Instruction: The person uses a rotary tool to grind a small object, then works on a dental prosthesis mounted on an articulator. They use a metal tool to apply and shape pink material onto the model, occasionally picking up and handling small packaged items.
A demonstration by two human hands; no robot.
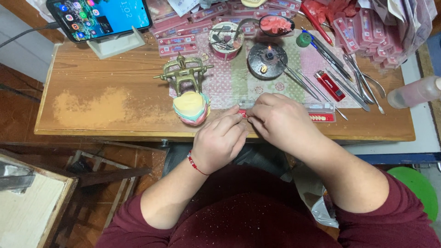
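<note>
Head view: both hands meet at the near edge of a wooden worktable [92, 78].
Item in hand: a narrow red strip card of small pale tooth shapes [321, 117], lying along the front edge under a clear plastic cover; its left end is hidden by the hands.
Left hand [219, 140]: fingers curled, tips pressed onto the strip's left end; a red cord bracelet [196, 164] sits at the wrist.
Right hand [278, 120]: fingers bunched over the same end, apparently pinching something small; what lies between the tips cannot be seen.
Handling judgement: keep the strip flat and steadied by the left fingertips, and work close above the table so that a loose piece cannot roll off the edge.
Just left: a brass hinged frame holding a pink-and-yellow cast model [190, 106].
Behind: a small lit spirit burner on a dark round base [268, 59], well apart from the hands.
Right: metal hand instruments [353, 85] and a red lighter [329, 85] on a patterned cloth.
Far edge: stacked red strip cards [179, 43] and a propped phone [98, 16].
</note>
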